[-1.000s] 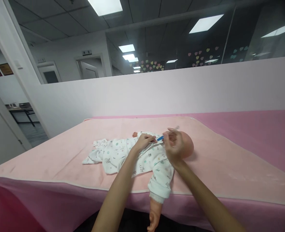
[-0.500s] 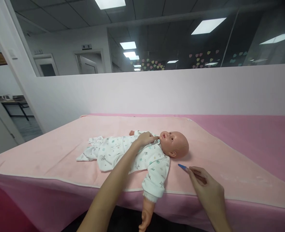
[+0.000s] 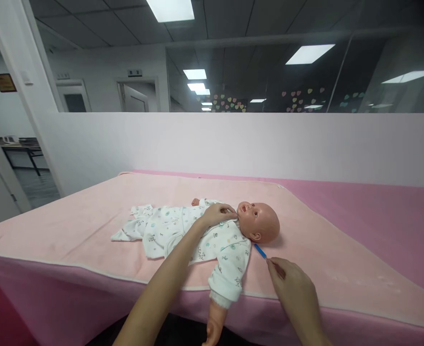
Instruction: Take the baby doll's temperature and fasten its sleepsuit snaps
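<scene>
A baby doll [image 3: 260, 223] lies on its back with its head to the right, dressed in a white printed top [image 3: 212, 242] and matching trousers [image 3: 154, 230]. My left hand [image 3: 217, 214] rests on the doll's upper chest, its fingertips pinched at the collar just under the chin. Low on the right, my right hand [image 3: 293, 283] is closed around a slim stick with a blue end [image 3: 260, 251]. That blue end points toward the doll's neck and shoulder, below the ear. My fingers hide the rest of the stick, and its exact kind is unclear.
A peach blanket [image 3: 89, 211] lies over a pink cover [image 3: 377, 211] on the table. One doll arm [image 3: 216, 319] hangs past the near edge. Behind stands a white half wall [image 3: 269, 144] with a window above. A doorway and a desk [image 3: 22, 149] are at far left.
My right hand has moved left, bringing the blue end closer to the doll's neck. The fingers of my left hand have bent more at the collar. The view has tilted up slightly.
</scene>
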Demonstrator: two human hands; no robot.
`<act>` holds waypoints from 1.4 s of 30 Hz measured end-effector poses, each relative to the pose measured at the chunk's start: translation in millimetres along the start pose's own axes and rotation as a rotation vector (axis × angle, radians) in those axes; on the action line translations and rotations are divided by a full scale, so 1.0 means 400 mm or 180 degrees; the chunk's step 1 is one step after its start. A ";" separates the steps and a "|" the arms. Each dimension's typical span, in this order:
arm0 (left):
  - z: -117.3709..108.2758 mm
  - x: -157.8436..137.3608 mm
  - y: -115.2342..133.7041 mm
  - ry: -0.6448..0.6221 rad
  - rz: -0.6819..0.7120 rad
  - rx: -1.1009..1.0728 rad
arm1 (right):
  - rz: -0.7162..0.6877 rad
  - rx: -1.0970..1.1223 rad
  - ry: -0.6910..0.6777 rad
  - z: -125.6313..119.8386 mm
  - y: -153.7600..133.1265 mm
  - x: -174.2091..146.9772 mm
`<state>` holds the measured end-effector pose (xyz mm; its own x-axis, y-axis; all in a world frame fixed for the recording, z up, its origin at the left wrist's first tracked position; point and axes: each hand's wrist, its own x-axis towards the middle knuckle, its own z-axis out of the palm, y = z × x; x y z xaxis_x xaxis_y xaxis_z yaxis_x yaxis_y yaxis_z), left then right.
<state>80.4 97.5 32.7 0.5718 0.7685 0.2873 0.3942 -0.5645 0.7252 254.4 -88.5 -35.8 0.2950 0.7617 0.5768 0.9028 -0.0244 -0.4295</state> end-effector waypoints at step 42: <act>-0.026 -0.009 -0.012 0.1327 -0.0558 -0.2520 | -0.1379 0.1819 0.0773 0.209 -0.239 0.206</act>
<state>68.8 100.8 34.8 0.1831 0.9573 0.2236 -0.2462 -0.1756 0.9532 166.3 30.6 -5.3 0.0710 0.4612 0.8845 0.6704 0.6345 -0.3847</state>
